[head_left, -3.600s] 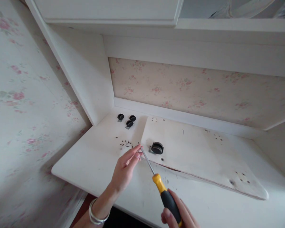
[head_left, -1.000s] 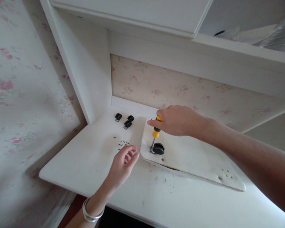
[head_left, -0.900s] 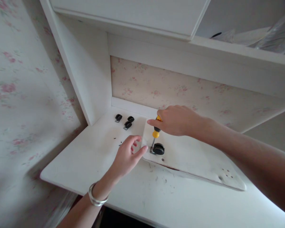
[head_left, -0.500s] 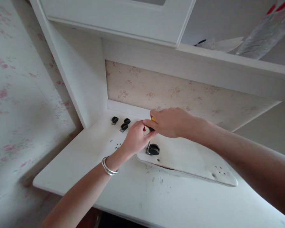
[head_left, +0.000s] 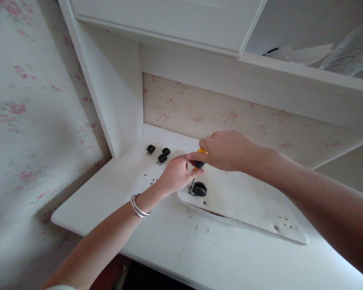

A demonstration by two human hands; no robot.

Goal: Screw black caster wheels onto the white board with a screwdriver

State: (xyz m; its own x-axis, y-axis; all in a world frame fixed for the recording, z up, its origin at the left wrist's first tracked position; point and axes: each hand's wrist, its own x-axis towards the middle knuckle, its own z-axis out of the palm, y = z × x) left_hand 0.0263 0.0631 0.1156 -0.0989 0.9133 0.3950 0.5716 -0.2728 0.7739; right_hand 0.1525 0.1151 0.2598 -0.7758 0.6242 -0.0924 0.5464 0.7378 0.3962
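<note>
Screwdriver (head_left: 199, 164) stands nearly upright over the white board (head_left: 245, 207), its shaft reaching down to the metal plate (head_left: 191, 192) of a black caster (head_left: 200, 189) near the board's left end. My right hand (head_left: 225, 151) is wrapped around the top of the handle. My left hand (head_left: 178, 173) curls beside its lower part, thumb across the yellow collar; I can't tell whether those fingers pinch it. Left of the board, three more casters (head_left: 162, 158) and some small screws (head_left: 153, 181) lie on the surface (head_left: 109, 201).
</note>
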